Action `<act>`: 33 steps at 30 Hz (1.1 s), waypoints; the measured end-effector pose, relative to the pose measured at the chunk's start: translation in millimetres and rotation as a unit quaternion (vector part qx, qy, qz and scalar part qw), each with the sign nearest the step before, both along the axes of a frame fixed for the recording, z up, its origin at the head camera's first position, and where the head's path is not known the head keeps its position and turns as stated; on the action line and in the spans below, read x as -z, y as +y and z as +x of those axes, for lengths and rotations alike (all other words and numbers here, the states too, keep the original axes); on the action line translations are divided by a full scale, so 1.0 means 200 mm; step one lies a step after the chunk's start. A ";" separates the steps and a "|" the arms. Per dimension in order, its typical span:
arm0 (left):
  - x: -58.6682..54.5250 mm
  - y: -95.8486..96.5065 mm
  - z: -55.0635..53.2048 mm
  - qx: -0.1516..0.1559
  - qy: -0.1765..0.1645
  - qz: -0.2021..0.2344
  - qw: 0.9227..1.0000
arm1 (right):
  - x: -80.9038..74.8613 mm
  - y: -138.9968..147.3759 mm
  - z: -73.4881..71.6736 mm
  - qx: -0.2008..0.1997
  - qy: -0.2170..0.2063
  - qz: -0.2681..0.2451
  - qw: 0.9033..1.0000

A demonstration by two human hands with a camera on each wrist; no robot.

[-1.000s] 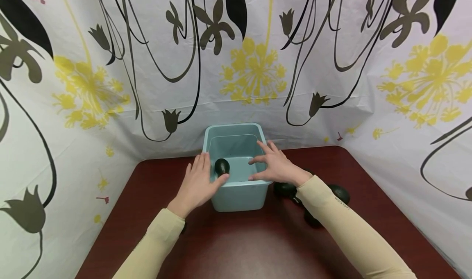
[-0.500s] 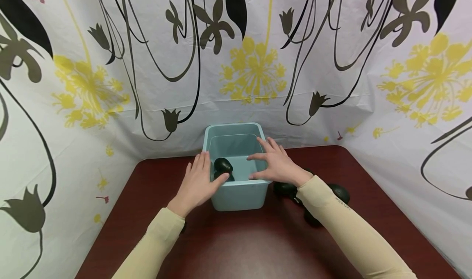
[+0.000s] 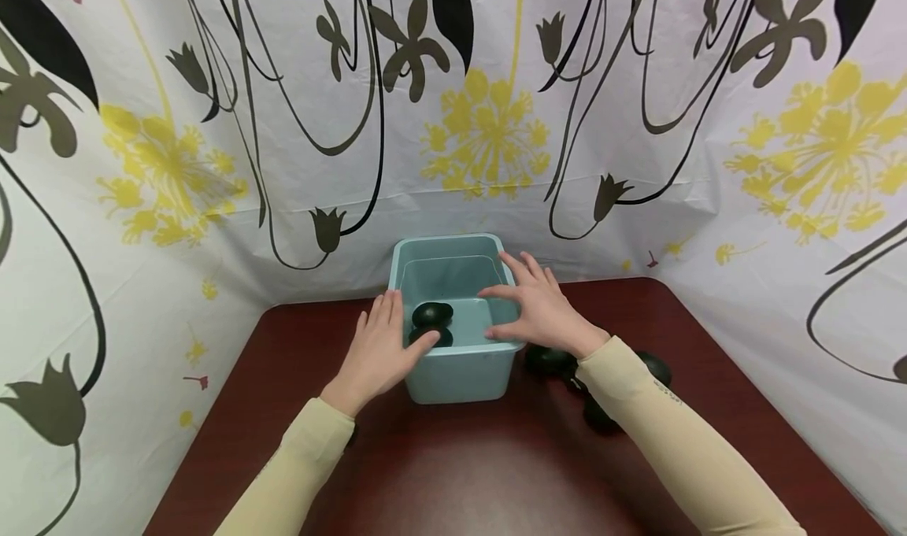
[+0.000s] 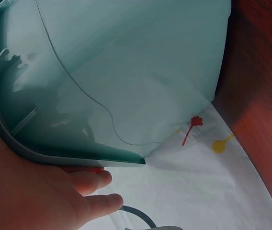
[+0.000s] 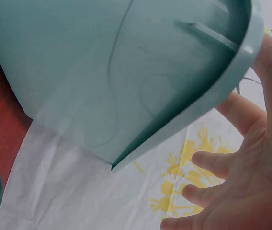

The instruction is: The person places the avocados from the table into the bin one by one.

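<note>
Blue plastic bin is stood upright on a dark red-brown tabletop, open top faced upward; two dark green, avocado-like fruits are held inside it, both near its left wall, the upper fruit being set just farther from the bin's near wall than the lower fruit, which is partly hidden by a thumb. Hands are kept apart, one at each side of the bin, and nothing is clamped in either. Left hand is laid along the bin's near left corner, fingers straight and side by side, thumb stretched over the near rim; in the left wrist view the palm is seen pressed up to the rim. Right hand is placed at the bin's right rim, fingers splayed, thumb and forefinger extended over the opening; several fingertips are seen free of the rim in the right wrist view, and how firmly the rim is touched cannot be told. More dark fruits are grouped on the surface to the right of the bin, partly covered by the right sleeve; their exact count cannot be made out. Pale cloth, printed with yellow, black and grey-brown plants, is hung behind the bin and to both sides of it
</note>
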State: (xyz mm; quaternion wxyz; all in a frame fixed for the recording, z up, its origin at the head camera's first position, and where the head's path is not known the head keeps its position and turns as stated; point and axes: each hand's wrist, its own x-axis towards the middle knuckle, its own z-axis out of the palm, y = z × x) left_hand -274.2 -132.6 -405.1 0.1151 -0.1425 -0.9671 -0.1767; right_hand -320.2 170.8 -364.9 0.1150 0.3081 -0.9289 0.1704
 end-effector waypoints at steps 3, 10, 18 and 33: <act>0.00 0.00 0.00 -0.001 0.000 0.000 1.000 | -0.02 0.01 0.01 -0.003 0.011 -0.006 1.000; 0.00 0.00 0.00 0.000 0.003 0.002 1.000 | -0.05 0.04 0.03 -0.005 0.025 -0.012 1.000; 0.00 0.00 0.00 0.001 0.003 0.002 1.000 | -0.08 0.09 0.04 0.006 0.034 -0.014 0.999; 0.00 0.00 0.00 0.003 0.006 0.009 1.000 | -0.12 0.25 0.02 0.047 0.030 -0.029 0.998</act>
